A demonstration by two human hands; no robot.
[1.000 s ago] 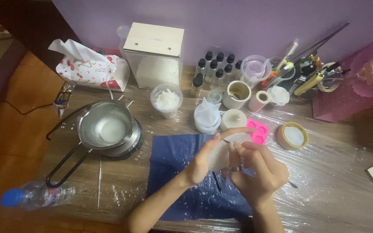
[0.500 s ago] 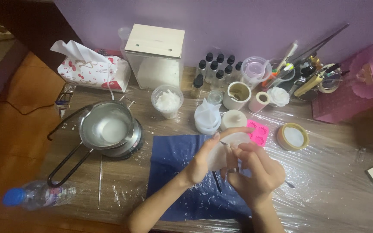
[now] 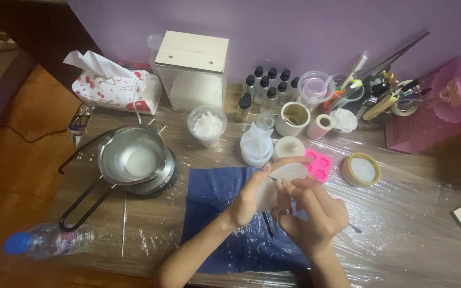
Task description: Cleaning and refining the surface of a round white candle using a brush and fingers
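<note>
Left hand [image 3: 253,198] cups a translucent white mould [image 3: 281,178], fingers curled round its near edge, thumb on top. Right hand [image 3: 310,210], ring on one finger, is closed in a pinch on a thin metal tool [image 3: 274,180] whose tip meets the mould's top surface; whether it is a needle or a small pick cannot be told at this resolution. Both hands sit together over a dark blue cloth [image 3: 214,213] flecked with white flakes; a dark slim stick [image 3: 268,224] lies on the cloth just beneath them. Just beyond the right hand: pink silicone mould [image 3: 320,166]; further right of it, a roll of tape [image 3: 361,170]. Beyond the left hand: a white candle [image 3: 288,148] and a clear pleated cup [image 3: 256,146]. Well left of the left hand: steel pot [image 3: 132,157] on a small hotplate, with pale wax inside. Near-left corner: plastic bottle [image 3: 46,241], blue cap, lying on its side.
</note>
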